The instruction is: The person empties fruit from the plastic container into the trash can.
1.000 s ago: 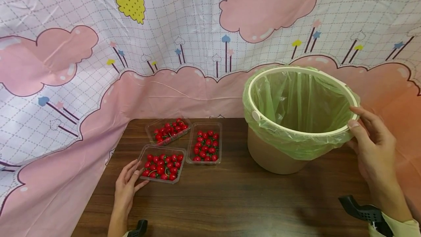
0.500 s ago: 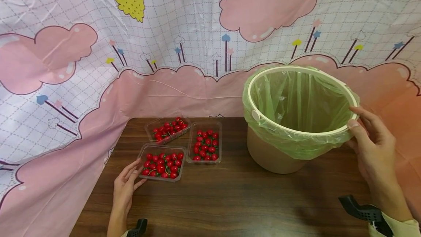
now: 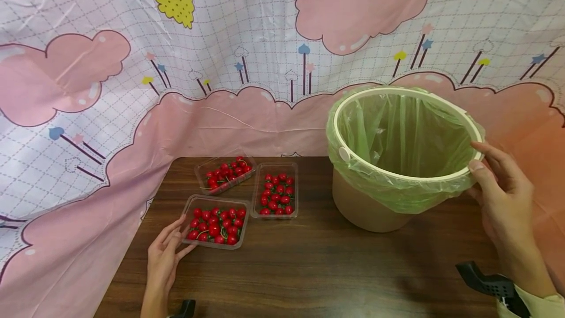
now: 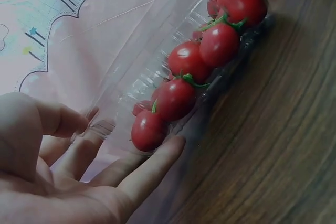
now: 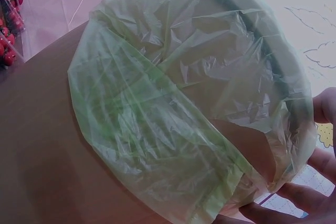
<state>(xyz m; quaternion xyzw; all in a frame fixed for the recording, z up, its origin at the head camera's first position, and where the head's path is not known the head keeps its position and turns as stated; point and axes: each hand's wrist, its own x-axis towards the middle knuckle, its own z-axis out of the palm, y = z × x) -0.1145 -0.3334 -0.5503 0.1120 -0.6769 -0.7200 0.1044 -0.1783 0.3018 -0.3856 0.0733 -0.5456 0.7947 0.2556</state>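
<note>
My left hand [image 3: 161, 259] pinches the left corner of a clear plastic punnet [image 3: 244, 224] of cherry tomatoes [image 3: 214, 230]. The left wrist view shows the thumb at the punnet's rim [image 4: 102, 127] and fingers under its end, with tomatoes and green stems inside. My right hand [image 3: 507, 200] grips the right side of a trash bin [image 3: 366, 210], thumb on its cream rim ring [image 3: 399, 177] and fingers behind. A green bin liner [image 3: 393, 198] is folded over the rim and hangs inside. In the right wrist view, the liner [image 5: 136, 103] drapes down the bin's outside.
Two more punnets of cherry tomatoes stand behind: one upright lengthwise [image 3: 295, 195], one set at an angle [image 3: 203, 178]. All rest on a dark wooden table [image 3: 309, 269]. A patterned cloth [image 3: 247, 131] hangs directly behind the table's back edge.
My left hand and its punnet have shifted slightly to the left and nearer to me. The right hand still holds the bin's rim; the bin stays in place.
</note>
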